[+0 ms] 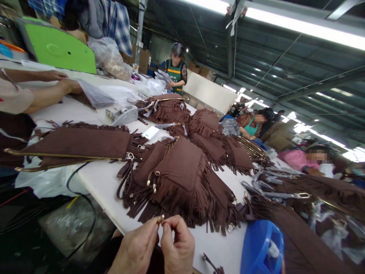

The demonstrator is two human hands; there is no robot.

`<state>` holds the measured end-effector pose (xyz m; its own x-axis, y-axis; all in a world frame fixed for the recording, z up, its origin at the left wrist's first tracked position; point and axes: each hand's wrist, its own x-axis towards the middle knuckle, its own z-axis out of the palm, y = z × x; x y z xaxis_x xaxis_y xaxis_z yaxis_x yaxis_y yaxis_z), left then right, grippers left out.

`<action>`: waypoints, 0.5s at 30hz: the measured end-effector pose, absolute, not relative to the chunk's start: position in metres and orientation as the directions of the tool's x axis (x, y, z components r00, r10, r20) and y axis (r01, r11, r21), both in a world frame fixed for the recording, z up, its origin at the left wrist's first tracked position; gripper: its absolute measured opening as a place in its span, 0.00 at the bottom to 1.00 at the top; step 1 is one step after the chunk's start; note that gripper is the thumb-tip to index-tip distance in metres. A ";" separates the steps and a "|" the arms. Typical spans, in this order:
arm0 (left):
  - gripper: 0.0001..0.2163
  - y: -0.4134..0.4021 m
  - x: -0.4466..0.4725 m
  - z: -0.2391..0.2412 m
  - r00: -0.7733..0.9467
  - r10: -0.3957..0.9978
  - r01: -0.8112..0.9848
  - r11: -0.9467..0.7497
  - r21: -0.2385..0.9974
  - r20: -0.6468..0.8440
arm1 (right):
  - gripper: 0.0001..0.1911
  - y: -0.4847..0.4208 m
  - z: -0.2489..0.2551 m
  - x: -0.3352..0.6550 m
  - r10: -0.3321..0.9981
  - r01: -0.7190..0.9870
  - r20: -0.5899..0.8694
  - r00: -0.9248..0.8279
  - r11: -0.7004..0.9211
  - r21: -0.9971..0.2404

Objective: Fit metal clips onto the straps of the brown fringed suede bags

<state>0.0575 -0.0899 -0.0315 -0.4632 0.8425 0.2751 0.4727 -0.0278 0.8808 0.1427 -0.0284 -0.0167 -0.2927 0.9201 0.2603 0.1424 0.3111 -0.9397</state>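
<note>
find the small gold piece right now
In the head view, the small gold piece is low near the middle, at the fingertips of the left hand, with the right hand beside it and fringed brown bags beyond.

The brown bag (184,163) looks matt and soft to me, rather like suede, and its fringe (199,199) has the same dull nap. The tiny fitting (160,219) gleams like gold-coloured metal. I see a smooth, pale table top (104,186), glossy blue plastic on the holder (252,243), crinkly clear plastic in the sack (110,57), and woven checked cloth in the shirt (117,24).
</note>
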 end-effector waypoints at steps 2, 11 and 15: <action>0.11 -0.091 0.060 -0.028 -0.489 0.857 0.382 0.044 0.923 0.161 | 0.08 -0.026 -0.017 0.144 0.926 0.162 0.248 -0.285 0.301 -0.940; 0.14 -0.089 0.068 -0.023 -0.529 0.848 0.224 0.174 0.959 -0.031 | 0.11 -0.022 -0.023 0.154 0.922 0.124 0.068 -0.382 0.124 -0.984; 0.15 -0.089 0.066 -0.029 -0.471 0.882 0.270 0.164 0.949 -0.019 | 0.13 -0.026 -0.022 0.156 0.926 0.009 0.033 -0.376 0.039 -0.999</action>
<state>0.0664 -0.0894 -0.0294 -0.4712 0.8818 -0.0185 0.2701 0.1642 0.9487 0.1560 -0.0265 -0.0219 -0.3761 0.9260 0.0330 0.0094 0.0394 -0.9992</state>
